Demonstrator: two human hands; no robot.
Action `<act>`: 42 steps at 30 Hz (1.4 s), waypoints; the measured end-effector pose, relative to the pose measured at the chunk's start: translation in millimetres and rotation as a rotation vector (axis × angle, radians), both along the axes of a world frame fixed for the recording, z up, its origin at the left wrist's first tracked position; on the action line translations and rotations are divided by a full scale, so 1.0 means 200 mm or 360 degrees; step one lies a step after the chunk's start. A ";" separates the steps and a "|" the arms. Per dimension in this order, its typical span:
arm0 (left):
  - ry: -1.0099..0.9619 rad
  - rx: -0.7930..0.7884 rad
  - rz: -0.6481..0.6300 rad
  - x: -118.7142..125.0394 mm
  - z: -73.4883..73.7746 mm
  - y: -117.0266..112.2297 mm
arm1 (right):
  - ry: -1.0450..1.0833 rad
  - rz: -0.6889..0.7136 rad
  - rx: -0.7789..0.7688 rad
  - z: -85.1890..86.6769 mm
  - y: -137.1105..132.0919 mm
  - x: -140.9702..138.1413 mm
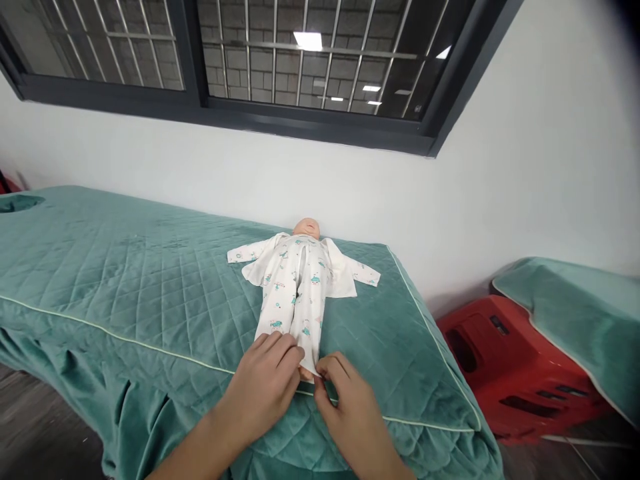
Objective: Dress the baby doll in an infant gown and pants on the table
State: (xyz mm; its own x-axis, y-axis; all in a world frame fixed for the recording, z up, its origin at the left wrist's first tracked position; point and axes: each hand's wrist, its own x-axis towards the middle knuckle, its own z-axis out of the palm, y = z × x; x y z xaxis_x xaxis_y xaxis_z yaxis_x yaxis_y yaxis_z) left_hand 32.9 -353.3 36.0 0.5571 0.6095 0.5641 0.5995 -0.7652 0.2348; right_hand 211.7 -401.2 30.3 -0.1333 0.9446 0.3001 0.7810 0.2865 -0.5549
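Observation:
A baby doll (pixel 307 228) lies on its back, its head toward the wall. It is dressed in a white shirt (pixel 343 270) with small prints, its sleeves spread out to both sides, and matching white trousers (pixel 316 293). My left hand (pixel 270 373) is closed over the lower trouser legs, fingers curled; its fingertips are partly hidden. Between thumb and forefinger, my right hand (pixel 347 407) pinches the hem of the trouser leg on the right. Part of the doll's foot (pixel 305 375) shows at that hem, between my hands.
Under the doll is a bed with a green quilted cover (pixel 150 267), its front edge close below my hands. Behind it rises a white wall (pixel 200 173) with a barred window (pixel 310 73). A red plastic object (pixel 515 367), partly draped with green cloth (pixel 585 320), stands at right.

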 end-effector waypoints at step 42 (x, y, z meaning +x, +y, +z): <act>-0.0688 -0.0306 0.0208 -0.26 -0.24 0.01 | -0.0362 0.0367 0.0048 0.08 0.20 -0.23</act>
State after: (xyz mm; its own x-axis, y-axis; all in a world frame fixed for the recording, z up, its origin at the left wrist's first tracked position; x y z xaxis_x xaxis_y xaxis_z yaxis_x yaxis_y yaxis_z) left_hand -19.8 -351.3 -11.8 0.2089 0.7745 0.5970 0.5040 -0.6084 0.6130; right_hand 166.0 -360.5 46.5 -0.4098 0.8727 0.2656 0.7966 0.4842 -0.3620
